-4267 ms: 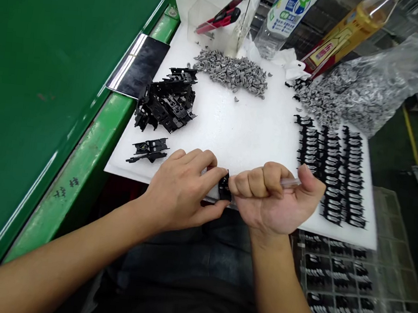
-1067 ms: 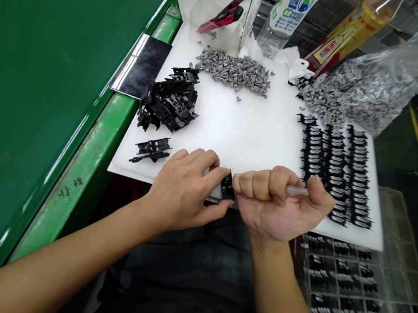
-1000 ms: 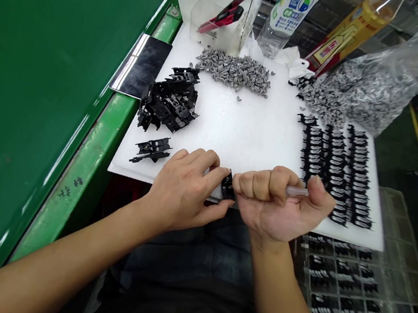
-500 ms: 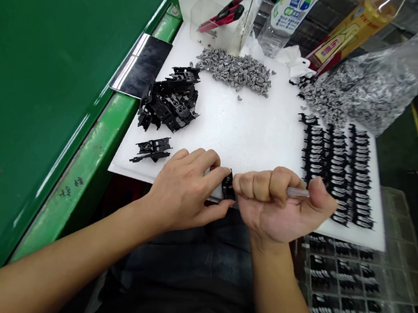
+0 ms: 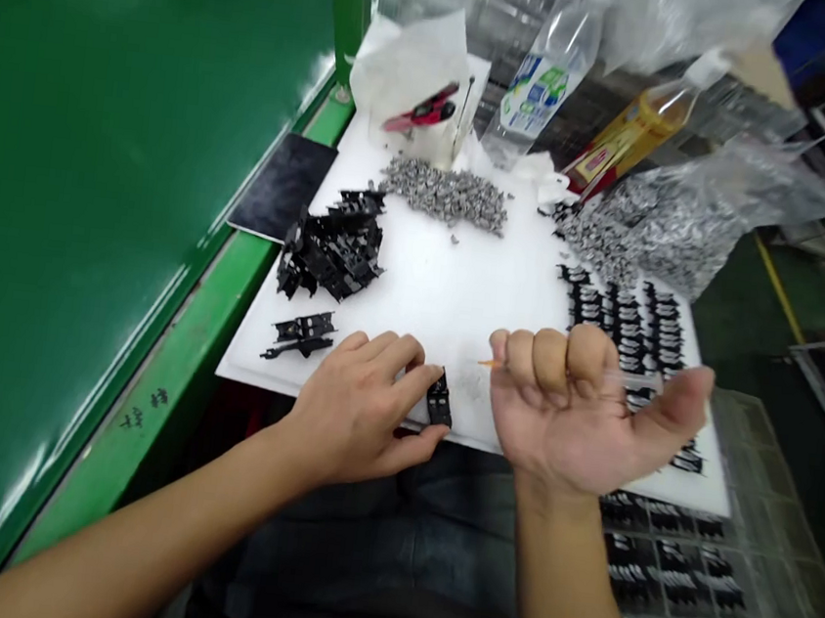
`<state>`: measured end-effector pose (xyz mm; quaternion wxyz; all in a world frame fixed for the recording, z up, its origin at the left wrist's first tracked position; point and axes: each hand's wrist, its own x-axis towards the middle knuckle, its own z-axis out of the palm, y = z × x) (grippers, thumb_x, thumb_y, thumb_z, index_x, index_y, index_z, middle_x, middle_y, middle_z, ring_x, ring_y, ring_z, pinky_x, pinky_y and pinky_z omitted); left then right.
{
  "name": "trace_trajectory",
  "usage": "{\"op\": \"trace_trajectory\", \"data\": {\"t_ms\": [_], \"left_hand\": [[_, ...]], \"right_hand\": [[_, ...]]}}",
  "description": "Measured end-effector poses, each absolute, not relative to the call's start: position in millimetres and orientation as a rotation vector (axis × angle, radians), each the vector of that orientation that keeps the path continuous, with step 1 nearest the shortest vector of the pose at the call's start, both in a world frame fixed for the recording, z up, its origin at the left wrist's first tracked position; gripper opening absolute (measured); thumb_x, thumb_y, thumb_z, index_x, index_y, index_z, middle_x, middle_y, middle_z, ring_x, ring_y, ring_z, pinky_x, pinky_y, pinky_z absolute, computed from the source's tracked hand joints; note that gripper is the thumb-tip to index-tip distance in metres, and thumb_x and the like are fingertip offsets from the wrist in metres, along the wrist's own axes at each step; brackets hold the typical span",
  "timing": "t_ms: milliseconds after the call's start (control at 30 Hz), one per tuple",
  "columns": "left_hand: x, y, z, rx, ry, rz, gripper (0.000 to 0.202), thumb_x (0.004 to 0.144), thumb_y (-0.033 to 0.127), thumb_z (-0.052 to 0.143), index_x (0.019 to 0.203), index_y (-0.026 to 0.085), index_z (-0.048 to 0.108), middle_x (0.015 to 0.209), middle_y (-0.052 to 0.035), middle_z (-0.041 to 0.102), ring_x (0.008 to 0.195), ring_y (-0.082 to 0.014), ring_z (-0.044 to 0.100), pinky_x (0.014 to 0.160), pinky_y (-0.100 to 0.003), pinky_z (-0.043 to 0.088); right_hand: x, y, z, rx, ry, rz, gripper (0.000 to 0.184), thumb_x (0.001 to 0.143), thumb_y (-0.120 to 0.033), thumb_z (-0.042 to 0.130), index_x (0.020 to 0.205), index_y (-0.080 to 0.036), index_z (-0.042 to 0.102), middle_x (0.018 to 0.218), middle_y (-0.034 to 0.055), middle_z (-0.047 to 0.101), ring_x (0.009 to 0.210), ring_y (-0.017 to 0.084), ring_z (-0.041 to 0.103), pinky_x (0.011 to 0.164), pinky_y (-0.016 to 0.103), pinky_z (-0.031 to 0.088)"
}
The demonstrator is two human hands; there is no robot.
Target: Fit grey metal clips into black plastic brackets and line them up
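My left hand point(image 5: 358, 407) pinches a small black plastic part point(image 5: 439, 400) between thumb and fingers at the front edge of a white foam board point(image 5: 415, 285). My right hand point(image 5: 570, 419), palm up, has its fingers curled around a thin clear-handled tool point(image 5: 633, 380). The tool's orange tip sticks out to the left, apart from the black part; its exact kind is unclear. Left of my left hand lie a few loose black parts point(image 5: 299, 332), with a bigger heap of black parts point(image 5: 334, 252) behind them.
A pile of small grey pieces point(image 5: 446, 193) lies at the back. Rows of black parts with grey pieces point(image 5: 624, 326) line the right side. Behind stand two bottles point(image 5: 535, 91) and a plastic bag point(image 5: 673, 218). A dark tablet-like slab point(image 5: 285, 183) rests on the left green ledge.
My right hand has moved right, drawing the tool away from the black part in my left hand. The camera view has tilted up somewhat, and more of the black part shows.
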<state>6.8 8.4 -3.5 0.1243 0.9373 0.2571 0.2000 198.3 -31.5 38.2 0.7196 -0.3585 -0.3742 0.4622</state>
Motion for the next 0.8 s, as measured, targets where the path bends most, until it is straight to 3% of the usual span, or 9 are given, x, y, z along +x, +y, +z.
{"op": "trace_trajectory", "data": {"t_ms": [100, 200, 300, 400, 433, 567, 667, 800], "left_hand": [[4.4, 8.3, -2.5, 2.750, 0.747, 0.584, 0.045, 0.098, 0.052, 0.062, 0.126, 0.017, 0.068, 0.108, -0.0077, 0.067, 0.091, -0.0257, 0.061, 0.072, -0.042, 0.040], [2.3, 7.5, -2.1, 2.761, 0.748, 0.579, 0.046, 0.098, 0.051, 0.061, 0.128, 0.016, 0.067, 0.110, -0.0091, 0.067, 0.093, -0.0272, 0.061, 0.073, -0.043, 0.042], [0.4, 7.2, -2.2, 2.750, 0.758, 0.569, 0.045, 0.098, 0.050, 0.062, 0.128, 0.017, 0.067, 0.108, -0.0090, 0.067, 0.096, -0.0283, 0.061, 0.076, -0.045, 0.044], [-0.8, 7.7, -2.0, 2.737, 0.746, 0.551, 0.043, 0.096, 0.049, 0.063, 0.126, 0.018, 0.067, 0.108, -0.0084, 0.067, 0.096, -0.0280, 0.061, 0.076, -0.045, 0.045], [-1.1, 7.9, -1.7, 2.735, 0.743, 0.548, 0.043, 0.096, 0.049, 0.064, 0.125, 0.018, 0.067, 0.108, -0.0082, 0.067, 0.095, -0.0279, 0.061, 0.076, -0.045, 0.046], [-1.8, 8.4, 0.0, 2.738, 0.754, 0.538, 0.041, 0.095, 0.050, 0.065, 0.123, 0.019, 0.066, 0.108, -0.0081, 0.066, 0.095, -0.0281, 0.061, 0.076, -0.045, 0.046], [-2.4, 8.1, 0.5, 2.737, 0.765, 0.531, 0.041, 0.095, 0.050, 0.065, 0.123, 0.020, 0.065, 0.108, -0.0080, 0.066, 0.095, -0.0285, 0.061, 0.076, -0.045, 0.046], [-3.2, 8.0, 1.1, 2.743, 0.745, 0.524, 0.040, 0.096, 0.050, 0.065, 0.122, 0.020, 0.065, 0.108, -0.0074, 0.066, 0.096, -0.0288, 0.061, 0.076, -0.046, 0.046]], "right_hand": [[193.6, 5.0, 51.0, -0.865, -1.043, 0.924, 0.054, 0.100, -0.065, 0.040, 0.064, -0.025, 0.041, 0.073, 0.0030, 0.042, 0.074, 0.023, 0.048, 0.082, 0.043, 0.045], [181.6, 39.2, 45.3, -1.028, -1.363, 0.938, 0.058, 0.103, -0.070, 0.030, 0.072, -0.026, 0.052, 0.088, 0.0055, 0.056, 0.094, 0.025, 0.057, 0.095, 0.043, 0.048], [183.5, 56.7, 36.4, -1.142, -1.553, 0.982, 0.059, 0.103, -0.074, 0.036, 0.092, -0.024, 0.067, 0.098, 0.0065, 0.067, 0.096, 0.023, 0.063, 0.097, 0.041, 0.050], [207.8, 67.2, 37.8, -1.229, -1.571, 0.834, 0.068, 0.104, -0.076, 0.022, 0.115, -0.025, 0.066, 0.113, 0.0081, 0.070, 0.103, 0.023, 0.066, 0.092, 0.039, 0.054], [218.0, 72.0, 39.3, -1.286, -1.560, 0.748, 0.063, 0.105, -0.073, 0.024, 0.117, -0.026, 0.064, 0.112, 0.0077, 0.069, 0.100, 0.022, 0.066, 0.088, 0.037, 0.054], [246.0, 95.8, 35.9, -1.493, -1.656, 0.517, 0.023, 0.093, -0.042, 0.067, 0.102, -0.021, 0.070, 0.090, 0.0059, 0.069, 0.082, 0.021, 0.062, 0.079, 0.036, 0.048], [248.4, 108.4, 24.5, -1.566, -1.804, 0.448, 0.010, 0.087, -0.025, 0.069, 0.094, -0.019, 0.074, 0.087, 0.0058, 0.071, 0.080, 0.021, 0.061, 0.079, 0.036, 0.046], [244.3, 107.3, 23.3, -1.614, -1.907, 0.378, 0.007, 0.088, -0.018, 0.067, 0.088, -0.018, 0.075, 0.085, 0.0062, 0.071, 0.077, 0.020, 0.061, 0.077, 0.035, 0.046]]}}
